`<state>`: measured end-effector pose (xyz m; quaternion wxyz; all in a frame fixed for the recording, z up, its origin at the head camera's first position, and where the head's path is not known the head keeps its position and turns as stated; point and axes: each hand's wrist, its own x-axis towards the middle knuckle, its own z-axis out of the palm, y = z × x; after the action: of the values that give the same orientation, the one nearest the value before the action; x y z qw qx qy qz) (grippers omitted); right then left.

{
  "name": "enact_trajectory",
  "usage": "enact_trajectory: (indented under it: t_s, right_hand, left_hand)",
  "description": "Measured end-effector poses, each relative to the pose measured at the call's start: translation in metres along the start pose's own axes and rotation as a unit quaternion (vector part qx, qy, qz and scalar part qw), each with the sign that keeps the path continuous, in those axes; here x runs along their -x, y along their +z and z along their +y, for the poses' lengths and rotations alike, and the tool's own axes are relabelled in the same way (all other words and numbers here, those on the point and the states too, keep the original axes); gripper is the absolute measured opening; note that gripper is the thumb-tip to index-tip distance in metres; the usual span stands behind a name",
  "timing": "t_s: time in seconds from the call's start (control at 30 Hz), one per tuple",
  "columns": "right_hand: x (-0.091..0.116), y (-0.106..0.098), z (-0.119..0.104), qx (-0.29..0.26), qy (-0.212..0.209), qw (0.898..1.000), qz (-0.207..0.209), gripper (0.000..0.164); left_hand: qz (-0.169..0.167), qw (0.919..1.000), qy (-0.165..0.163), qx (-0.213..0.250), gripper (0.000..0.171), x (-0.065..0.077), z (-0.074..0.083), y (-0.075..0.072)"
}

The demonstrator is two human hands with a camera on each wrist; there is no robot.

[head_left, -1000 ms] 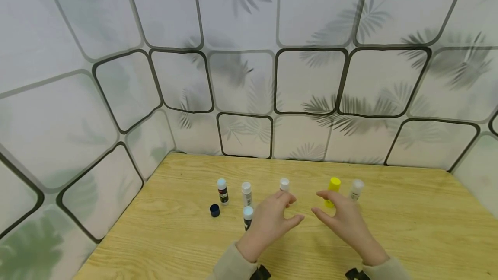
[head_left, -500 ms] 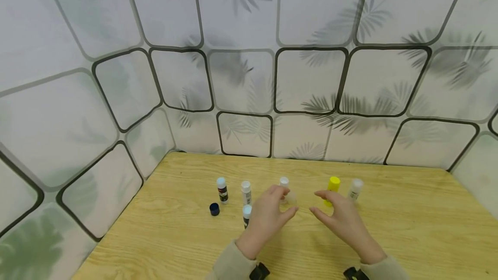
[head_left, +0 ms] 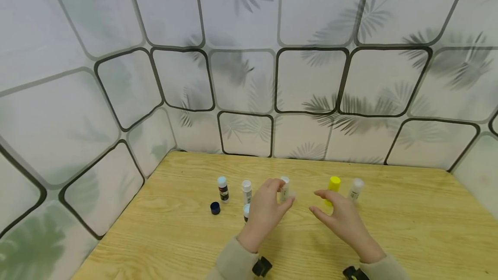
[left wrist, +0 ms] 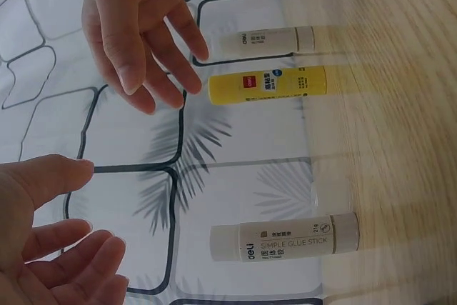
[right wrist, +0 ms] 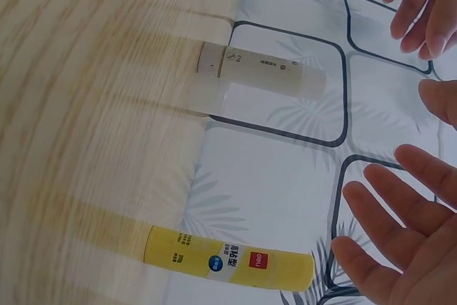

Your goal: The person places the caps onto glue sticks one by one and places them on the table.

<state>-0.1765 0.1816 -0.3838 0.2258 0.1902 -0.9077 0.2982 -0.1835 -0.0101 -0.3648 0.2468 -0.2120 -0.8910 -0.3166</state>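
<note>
Over the table, my left hand (head_left: 266,208) hovers with its fingers spread and nothing in them. The nearest thing is an upright white glue stick (head_left: 285,191), its print plain in the left wrist view, with a translucent cap (left wrist: 332,196) beside its base. My right hand (head_left: 342,215) is likewise empty, thumb and fingers apart, in front of a yellow glue stick (right wrist: 228,258) that it partly hides in the head view. Another white glue stick (head_left: 355,190) stands just right of the yellow one. No finger visibly touches any of them.
To the left stand a dark-labelled stick with a pale blue top (head_left: 223,190) and a white stick (head_left: 247,191). A similar pale-blue-topped stick (head_left: 246,211) is mostly behind the left hand. A navy cap (head_left: 215,208) lies on the wooden table (head_left: 163,237). Patterned walls close the back and left.
My left hand has drawn back a little to the left, uncovering more of the white glue stick and its cap. The right hand has barely moved.
</note>
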Motion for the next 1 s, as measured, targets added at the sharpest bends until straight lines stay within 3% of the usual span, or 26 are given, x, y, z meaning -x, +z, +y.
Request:
enact_trajectory:
  t_s: [0.23, 0.6, 1.0]
  right_hand:
    - [0.000, -0.001, 0.000, -0.002, 0.000, 1.000, 0.001, 0.035]
    - [-0.001, -0.002, -0.003, 0.002, -0.001, 1.000, 0.004, 0.035]
    - [-0.001, -0.001, -0.003, -0.001, -0.001, 1.000, 0.002, 0.035]
  left_hand:
    - [0.031, 0.9993, -0.007, -0.020, 0.031, -0.010, 0.004, 0.009]
    - [0.061, 0.9967, -0.053, -0.014, 0.033, -0.024, 0.005, 0.021]
    - [0.010, 0.9865, -0.154, 0.056, 0.047, -0.028, -0.009, 0.047]
